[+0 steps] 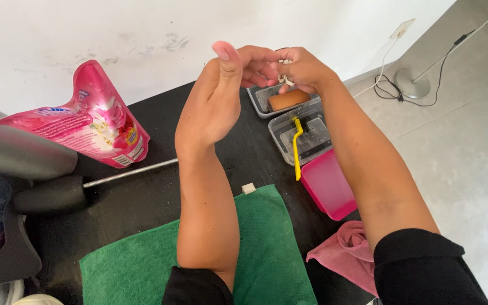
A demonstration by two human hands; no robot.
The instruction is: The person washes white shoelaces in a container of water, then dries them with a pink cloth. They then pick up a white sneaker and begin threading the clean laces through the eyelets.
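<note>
Both my hands are raised above a black table (pixel 142 203). My left hand (pixel 218 93) is upright with the palm turned inward, its fingertips meeting my right hand (pixel 300 68). My right hand is closed on a small white object (pixel 284 79), partly hidden by the fingers; what it is I cannot tell. Below the hands stand two clear plastic containers: the farther one (pixel 261 101) holds a brown block (pixel 288 100), the nearer one (pixel 312 141) has a yellow toothbrush (pixel 296 149) leaning over its rim.
A green towel (pixel 142 265) lies in front of me with a small white cube (pixel 248 188) at its far edge. A pink pouch (pixel 94 121) stands at the left, a pink lid (pixel 329 189) and pink cloth (pixel 345 254) at the right. A metal rod (pixel 131 172) juts from a dark handle.
</note>
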